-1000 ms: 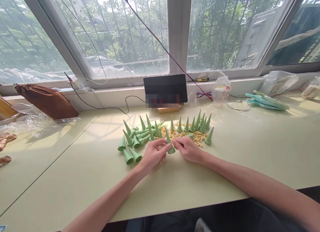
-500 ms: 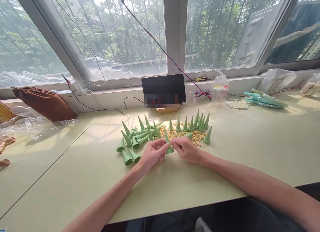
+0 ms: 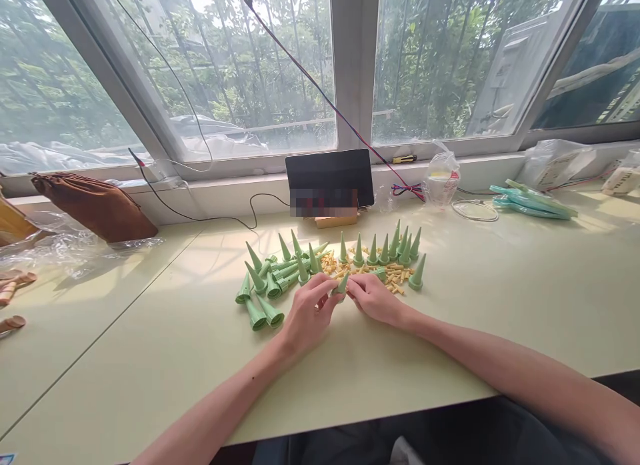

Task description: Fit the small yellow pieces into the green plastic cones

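Above the bench [image 3: 425,378], the left hand [image 3: 311,310] pinches a green cone [image 3: 343,283] between thumb and fingers, its tip slanting upward. The right hand [image 3: 376,299] is bunched nearly closed just beside it; from here I can't tell whether its fingertips hold anything. Yellow pegs [image 3: 397,276] lie scattered beyond the hands, with standing cones [image 3: 373,252] behind them and fallen cones [image 3: 256,314] to the left. A bagged cup [image 3: 441,183] bears red print and a packet [image 3: 621,181] far right dark lettering, both too small to read.
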{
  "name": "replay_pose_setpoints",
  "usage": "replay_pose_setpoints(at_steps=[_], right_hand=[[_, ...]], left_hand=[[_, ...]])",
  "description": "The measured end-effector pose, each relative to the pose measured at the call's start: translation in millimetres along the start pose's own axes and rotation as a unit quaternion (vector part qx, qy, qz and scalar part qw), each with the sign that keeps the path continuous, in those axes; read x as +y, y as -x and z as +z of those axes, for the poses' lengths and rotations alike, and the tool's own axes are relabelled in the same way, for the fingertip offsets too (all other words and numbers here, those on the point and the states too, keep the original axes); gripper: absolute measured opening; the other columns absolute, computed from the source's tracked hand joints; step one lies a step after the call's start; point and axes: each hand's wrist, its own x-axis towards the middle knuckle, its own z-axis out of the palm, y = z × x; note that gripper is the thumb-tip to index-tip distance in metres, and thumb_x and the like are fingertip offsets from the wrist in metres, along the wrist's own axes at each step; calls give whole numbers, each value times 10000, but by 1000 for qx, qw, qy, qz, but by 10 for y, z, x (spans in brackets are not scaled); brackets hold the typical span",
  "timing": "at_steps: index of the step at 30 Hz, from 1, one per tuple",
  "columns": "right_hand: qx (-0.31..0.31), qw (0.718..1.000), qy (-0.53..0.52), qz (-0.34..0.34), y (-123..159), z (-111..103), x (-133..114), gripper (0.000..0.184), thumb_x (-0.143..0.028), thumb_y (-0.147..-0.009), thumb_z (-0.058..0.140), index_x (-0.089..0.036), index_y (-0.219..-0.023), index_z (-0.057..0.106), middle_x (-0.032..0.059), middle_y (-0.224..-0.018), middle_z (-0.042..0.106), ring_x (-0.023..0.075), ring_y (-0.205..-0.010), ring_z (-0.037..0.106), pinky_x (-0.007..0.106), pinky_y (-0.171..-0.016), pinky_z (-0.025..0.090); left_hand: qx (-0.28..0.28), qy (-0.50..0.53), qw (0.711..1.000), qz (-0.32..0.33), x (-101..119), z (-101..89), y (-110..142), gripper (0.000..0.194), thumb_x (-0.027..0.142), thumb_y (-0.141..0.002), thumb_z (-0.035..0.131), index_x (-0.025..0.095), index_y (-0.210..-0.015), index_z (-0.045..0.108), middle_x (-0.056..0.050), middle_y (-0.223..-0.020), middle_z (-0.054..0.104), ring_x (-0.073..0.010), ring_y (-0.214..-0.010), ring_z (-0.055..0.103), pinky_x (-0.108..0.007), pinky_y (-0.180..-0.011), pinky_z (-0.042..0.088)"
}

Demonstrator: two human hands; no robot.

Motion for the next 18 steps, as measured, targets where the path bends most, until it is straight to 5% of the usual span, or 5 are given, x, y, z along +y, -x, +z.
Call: replay_pose_setpoints(at_steps=[9, 14, 18], right_hand=[[-2, 999, 28, -27, 15, -5, 49, 390, -332, -969, 365, -198, -609, 298, -46, -570, 313, 102, -544, 287, 259, -539, 249], [0, 997, 43, -59, 30, -2, 63, 402, -352, -986, 366, -201, -622, 287, -44, -577, 307, 104, -541, 271, 268, -534, 236], [3, 995, 62, -81, 37, 5, 75, 400, -349, -995, 362, -203, -633, 273, -45, -578, 294, 107, -535, 263, 274, -531, 228]], left_hand=[[-7, 92, 988, -122, 101, -3, -37, 173, 338, -856, 625, 175, -799, 624, -6, -755, 527, -79, -534, 448, -216, -484, 396], [-63, 236, 935, -258, 103, -45, -63, 279, 442, -806, 675, 176, -818, 590, 50, -540, 460, -83, -427, 417, -216, -406, 363], [-105, 303, 901, -291, 99, -82, -80, 326, 470, -776, 708, 180, -768, 560, 51, -536, 468, -82, -452, 429, -204, -415, 372]])
